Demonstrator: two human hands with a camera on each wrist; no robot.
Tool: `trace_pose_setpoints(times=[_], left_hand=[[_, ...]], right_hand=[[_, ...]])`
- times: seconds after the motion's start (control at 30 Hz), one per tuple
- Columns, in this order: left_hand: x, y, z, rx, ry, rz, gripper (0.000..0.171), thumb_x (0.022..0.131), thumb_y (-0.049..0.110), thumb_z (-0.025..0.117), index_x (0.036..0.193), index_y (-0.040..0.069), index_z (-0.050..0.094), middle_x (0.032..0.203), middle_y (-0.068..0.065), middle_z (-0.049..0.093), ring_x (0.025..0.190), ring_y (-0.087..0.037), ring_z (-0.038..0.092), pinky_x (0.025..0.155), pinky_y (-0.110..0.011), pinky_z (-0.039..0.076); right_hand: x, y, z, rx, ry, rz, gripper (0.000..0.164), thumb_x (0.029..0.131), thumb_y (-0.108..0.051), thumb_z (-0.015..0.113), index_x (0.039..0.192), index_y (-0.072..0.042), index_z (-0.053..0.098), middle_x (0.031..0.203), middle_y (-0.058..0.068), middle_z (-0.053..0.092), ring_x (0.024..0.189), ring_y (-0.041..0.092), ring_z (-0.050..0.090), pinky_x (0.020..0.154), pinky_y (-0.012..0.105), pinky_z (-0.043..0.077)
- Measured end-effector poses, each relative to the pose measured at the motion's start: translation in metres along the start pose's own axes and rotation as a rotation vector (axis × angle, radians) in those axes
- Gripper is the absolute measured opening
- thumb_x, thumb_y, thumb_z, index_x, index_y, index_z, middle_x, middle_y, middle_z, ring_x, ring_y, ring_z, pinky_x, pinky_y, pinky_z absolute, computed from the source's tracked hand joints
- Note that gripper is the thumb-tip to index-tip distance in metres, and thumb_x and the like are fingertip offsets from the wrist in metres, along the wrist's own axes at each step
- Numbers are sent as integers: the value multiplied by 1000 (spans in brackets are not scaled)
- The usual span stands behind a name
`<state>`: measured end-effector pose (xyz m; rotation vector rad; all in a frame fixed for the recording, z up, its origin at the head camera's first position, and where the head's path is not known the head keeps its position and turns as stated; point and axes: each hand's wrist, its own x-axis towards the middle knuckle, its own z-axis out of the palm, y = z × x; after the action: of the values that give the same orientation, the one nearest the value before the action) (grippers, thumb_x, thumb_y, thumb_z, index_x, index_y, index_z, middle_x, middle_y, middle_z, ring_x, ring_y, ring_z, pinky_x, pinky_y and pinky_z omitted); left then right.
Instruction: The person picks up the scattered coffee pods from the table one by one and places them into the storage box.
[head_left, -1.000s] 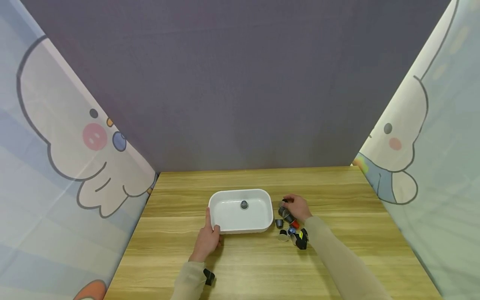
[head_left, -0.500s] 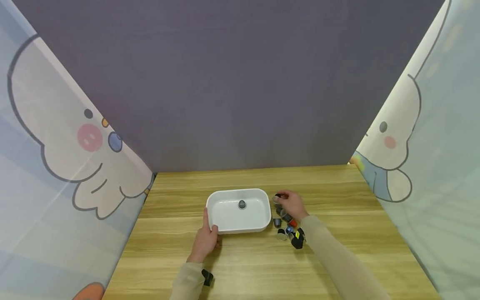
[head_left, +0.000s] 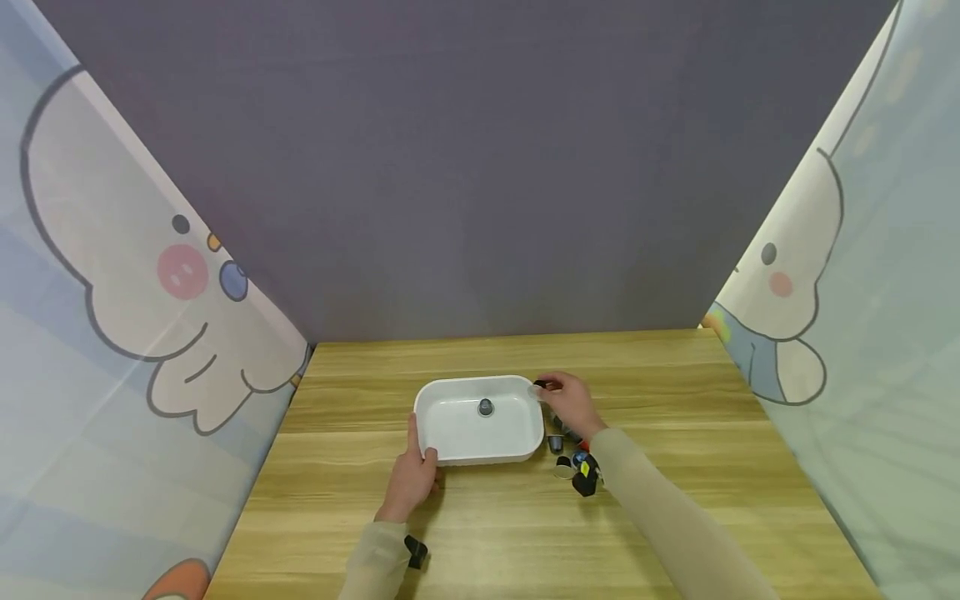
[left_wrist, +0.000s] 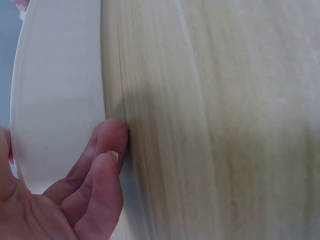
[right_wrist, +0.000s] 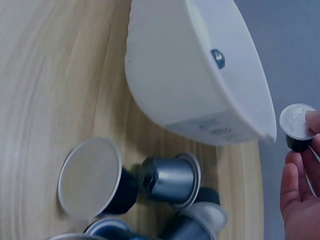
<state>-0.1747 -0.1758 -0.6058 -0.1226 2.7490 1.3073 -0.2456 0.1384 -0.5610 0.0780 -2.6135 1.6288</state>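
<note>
My right hand (head_left: 572, 404) pinches a black coffee capsule (right_wrist: 294, 122) with a pale foil lid between thumb and fingers, up at the tray's far right corner. A white rectangular tray (head_left: 457, 437) lies on the table, and one grey capsule (head_left: 486, 407) stands inside it. My left hand (head_left: 408, 483) grips the tray's near left corner. Its index finger runs along the left side, and in the left wrist view several curled fingertips (left_wrist: 107, 172) lie against the outer wall, low by the table.
Several capsules lie close together right of the tray: a dark grey one (right_wrist: 170, 181) on its side, a black one (right_wrist: 90, 177) with a cream lid, and a blue one (head_left: 579, 458). Black wrist cameras (head_left: 416, 552) ride on both arms. A grey wall (head_left: 480, 208) stands behind the wooden table.
My right hand has lifted the black capsule from the far end of the pile and carried it left to the tray's corner. The left hand stays at the tray.
</note>
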Motion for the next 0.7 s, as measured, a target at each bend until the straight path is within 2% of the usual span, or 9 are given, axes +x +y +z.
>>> trace_pose_setpoints(times=[0.4, 0.7], left_hand=[[2, 1, 1, 0, 2, -4, 76, 100, 21, 41, 161, 17, -4, 59, -4, 60, 46, -18, 56, 51, -34, 43], [2, -1, 1, 14, 0, -11, 76, 100, 21, 40, 161, 17, -6, 58, -2, 58, 46, -18, 55, 50, -34, 43]], right_hand=[[3, -18, 17, 23, -60, 0, 35, 91, -12, 72, 124, 0, 67, 110, 12, 67, 100, 27, 62, 80, 40, 52], [14, -29, 34, -12, -78, -52, 32, 89, -11, 74, 118, 0, 71, 103, 7, 70, 96, 23, 64, 79, 36, 51]])
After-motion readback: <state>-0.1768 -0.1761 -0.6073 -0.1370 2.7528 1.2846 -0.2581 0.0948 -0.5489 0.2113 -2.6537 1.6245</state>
